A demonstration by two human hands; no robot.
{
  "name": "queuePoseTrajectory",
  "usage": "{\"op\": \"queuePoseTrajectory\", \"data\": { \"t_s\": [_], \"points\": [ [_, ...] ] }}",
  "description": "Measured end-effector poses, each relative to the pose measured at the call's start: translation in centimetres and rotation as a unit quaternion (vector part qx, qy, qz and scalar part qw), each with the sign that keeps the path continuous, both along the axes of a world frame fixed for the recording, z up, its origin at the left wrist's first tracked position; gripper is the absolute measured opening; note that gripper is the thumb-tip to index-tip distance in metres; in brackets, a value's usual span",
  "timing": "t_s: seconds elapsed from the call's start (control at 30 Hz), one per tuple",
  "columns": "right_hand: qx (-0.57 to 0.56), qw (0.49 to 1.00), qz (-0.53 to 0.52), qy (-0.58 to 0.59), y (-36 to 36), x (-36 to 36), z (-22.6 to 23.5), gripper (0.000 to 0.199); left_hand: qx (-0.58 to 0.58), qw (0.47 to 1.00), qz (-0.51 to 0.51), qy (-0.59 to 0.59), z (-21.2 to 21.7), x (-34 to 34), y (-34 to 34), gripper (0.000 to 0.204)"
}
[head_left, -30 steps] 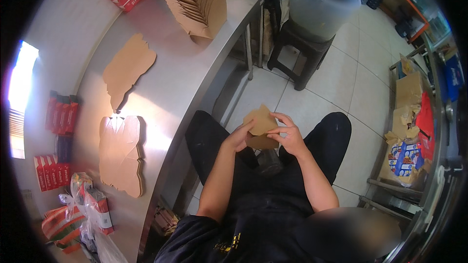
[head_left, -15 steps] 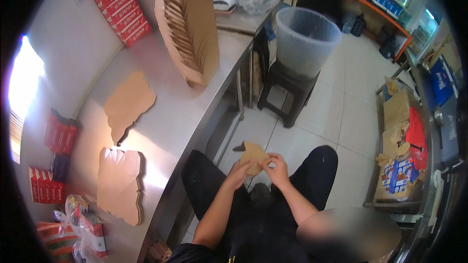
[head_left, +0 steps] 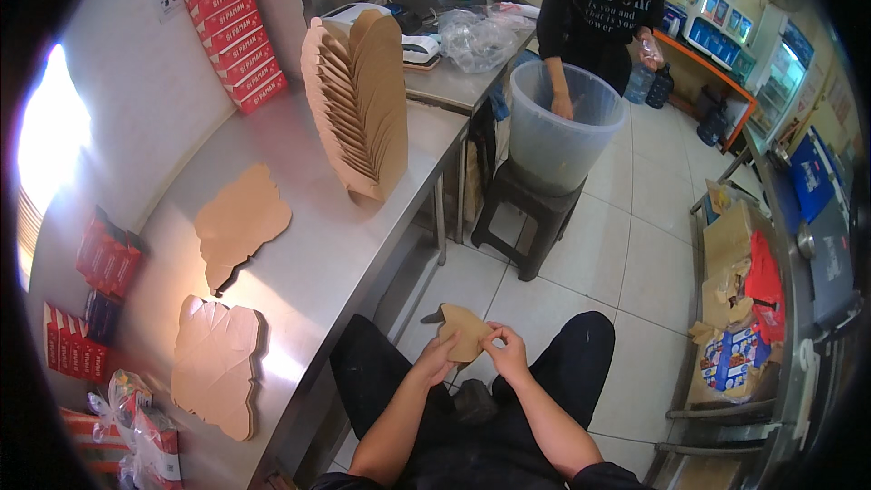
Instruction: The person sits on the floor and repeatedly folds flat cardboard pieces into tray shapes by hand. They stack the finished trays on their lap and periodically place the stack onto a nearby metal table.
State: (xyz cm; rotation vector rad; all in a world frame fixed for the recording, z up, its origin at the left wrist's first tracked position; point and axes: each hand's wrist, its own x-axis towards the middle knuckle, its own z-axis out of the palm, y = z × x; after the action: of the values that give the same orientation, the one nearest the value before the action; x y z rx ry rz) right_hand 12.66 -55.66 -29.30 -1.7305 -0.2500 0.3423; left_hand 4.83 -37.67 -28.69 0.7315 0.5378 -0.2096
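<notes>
Between my knees I hold a small piece of brown cardboard [head_left: 464, 330] with cut edges and a darker flap sticking out at its upper left. My left hand [head_left: 436, 359] grips its lower left side, thumb on the face. At its right edge, my right hand [head_left: 505, 350] pinches the board between thumb and fingers. To my left on the steel table [head_left: 313, 245] lie a stack of flat cut cardboard blanks [head_left: 214, 365] and, farther off, more flat cardboard blanks [head_left: 241, 222]. Beyond them stands a row of folded cardboard pieces [head_left: 363, 109] nested tightly together.
A translucent plastic bucket [head_left: 544, 141] sits on a dark stool [head_left: 517, 227] ahead; a co-worker's hand [head_left: 562, 104] reaches inside it. Red boxes [head_left: 238, 41] are piled against the wall. At right, a rack [head_left: 726, 308] holds cardboard, a red bag [head_left: 765, 286] and a blue package [head_left: 731, 358].
My view has tilted up, so everything sits lower. The co-worker's hands, together before, are now apart, one inside the bucket. Both my hands still hold the cardboard piece, its broad face now turned slightly.
</notes>
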Motion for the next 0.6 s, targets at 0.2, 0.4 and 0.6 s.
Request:
{"op": "queuePoseTrajectory", "data": {
  "t_s": [0.2,0.4,0.6],
  "points": [
    [0.143,0.959,0.05,0.241,-0.1,0.7,0.2,0.045,-0.048,0.998,-0.013,-0.032,0.7,-0.4,0.8,0.049],
    [0.176,0.907,0.074,0.377,-0.4,0.9,2.2,0.05,-0.142,0.986,-0.016,-0.081,1.2,-0.7,0.5,0.052],
    [0.196,0.922,0.063,0.328,0.1,0.8,1.9,0.04,-0.156,0.982,0.016,-0.101,1.0,-0.8,0.8,0.05]
  ]
}}
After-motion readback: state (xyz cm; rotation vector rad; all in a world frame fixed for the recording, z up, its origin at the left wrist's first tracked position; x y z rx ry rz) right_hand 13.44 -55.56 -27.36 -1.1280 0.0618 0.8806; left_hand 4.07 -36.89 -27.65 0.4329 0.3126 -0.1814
